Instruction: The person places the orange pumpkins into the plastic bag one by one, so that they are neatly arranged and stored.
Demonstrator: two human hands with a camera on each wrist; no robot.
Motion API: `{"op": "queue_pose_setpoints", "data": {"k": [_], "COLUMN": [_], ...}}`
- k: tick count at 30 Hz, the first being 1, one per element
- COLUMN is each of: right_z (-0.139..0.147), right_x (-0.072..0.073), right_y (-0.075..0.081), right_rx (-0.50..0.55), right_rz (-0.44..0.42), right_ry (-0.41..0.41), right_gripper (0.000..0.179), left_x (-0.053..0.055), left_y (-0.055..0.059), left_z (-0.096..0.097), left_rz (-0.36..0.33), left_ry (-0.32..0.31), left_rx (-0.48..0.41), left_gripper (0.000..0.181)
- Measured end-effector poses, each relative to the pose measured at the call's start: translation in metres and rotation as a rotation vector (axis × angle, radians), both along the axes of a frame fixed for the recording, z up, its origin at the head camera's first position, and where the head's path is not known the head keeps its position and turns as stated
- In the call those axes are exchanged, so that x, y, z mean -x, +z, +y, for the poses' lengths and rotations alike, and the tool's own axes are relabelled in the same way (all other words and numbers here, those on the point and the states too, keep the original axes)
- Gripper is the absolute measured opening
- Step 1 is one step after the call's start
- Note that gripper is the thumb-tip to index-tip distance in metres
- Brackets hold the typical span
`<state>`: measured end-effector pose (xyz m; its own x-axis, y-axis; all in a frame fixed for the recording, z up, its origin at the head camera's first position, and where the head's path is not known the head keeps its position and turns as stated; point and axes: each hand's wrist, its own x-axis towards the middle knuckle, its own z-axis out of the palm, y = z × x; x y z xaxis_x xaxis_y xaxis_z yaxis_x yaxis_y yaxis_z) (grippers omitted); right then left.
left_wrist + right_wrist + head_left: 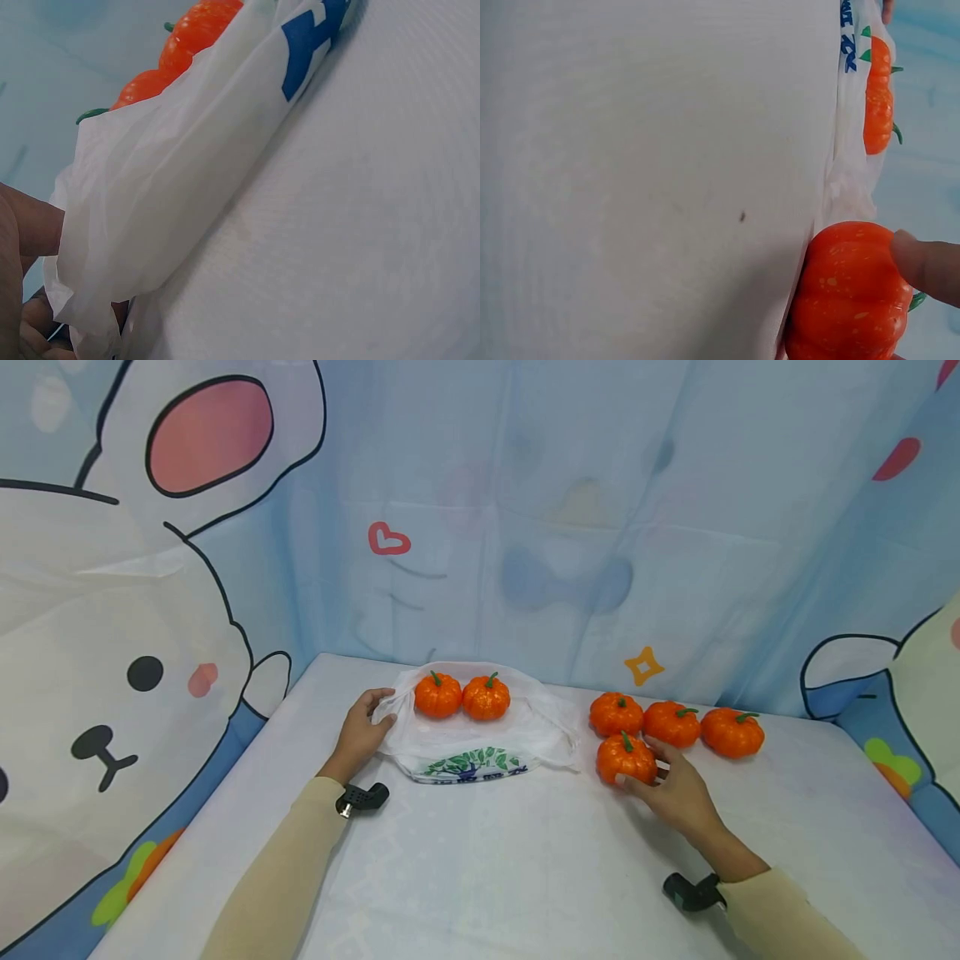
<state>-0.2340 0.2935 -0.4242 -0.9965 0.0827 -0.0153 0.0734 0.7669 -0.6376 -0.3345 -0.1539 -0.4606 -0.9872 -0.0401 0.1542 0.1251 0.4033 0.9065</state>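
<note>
A white plastic bag (457, 747) with green and blue print lies on the table, two small orange pumpkins (486, 697) inside its open mouth. My left hand (362, 731) pinches the bag's left edge; in the left wrist view the thin plastic (150, 202) runs between thumb and fingers. To the right of the bag, my right hand (678, 789) holds another orange pumpkin (625, 758) between thumb and fingers, low at the tabletop. The right wrist view shows the thumb (926, 262) against this pumpkin (847, 300). Whether it touches the table is hard to tell.
Three more pumpkins (672, 724) stand in a row behind my right hand, near the table's back edge. The table has a white cloth (487, 868). A blue cartoon-printed curtain (480, 577) hangs behind it and along the sides.
</note>
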Motion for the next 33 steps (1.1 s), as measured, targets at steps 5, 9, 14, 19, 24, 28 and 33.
{"op": "queue_pose_setpoints", "data": {"k": [5, 9, 14, 19, 24, 28, 33], "right_z": [0.000, -0.001, -0.005, -0.014, -0.026, -0.034, -0.044], "right_x": [0.001, 0.002, 0.002, 0.005, 0.011, 0.020, 0.036], "right_y": [0.001, 0.003, 0.008, 0.016, 0.024, 0.029, 0.031], "right_rx": [-0.013, -0.018, -0.025, -0.016, 0.020, 0.017, 0.008], "right_rz": [-0.006, 0.001, 0.044, 0.088, 0.113, 0.130, 0.155], "right_ry": [-0.002, -0.003, 0.007, 0.018, 0.049, 0.064, 0.054], "right_gripper": [0.088, 0.085, 0.082, 0.080, 0.080, 0.080, 0.077], "left_x": [0.000, 0.001, 0.001, 0.002, 0.001, 0.000, 0.001], "left_y": [-0.001, -0.002, -0.002, -0.002, -0.001, 0.000, 0.001], "left_z": [-0.001, -0.002, -0.001, -0.001, -0.001, 0.000, 0.000], "left_rz": [0.007, 0.005, -0.003, -0.006, -0.007, -0.013, -0.015], "left_ry": [0.000, 0.002, 0.000, 0.003, 0.006, 0.010, 0.007], "left_rx": [0.010, 0.012, 0.013, 0.007, 0.006, 0.003, 0.005], "left_gripper": [0.044, 0.043, 0.043, 0.043, 0.044, 0.044, 0.044]}}
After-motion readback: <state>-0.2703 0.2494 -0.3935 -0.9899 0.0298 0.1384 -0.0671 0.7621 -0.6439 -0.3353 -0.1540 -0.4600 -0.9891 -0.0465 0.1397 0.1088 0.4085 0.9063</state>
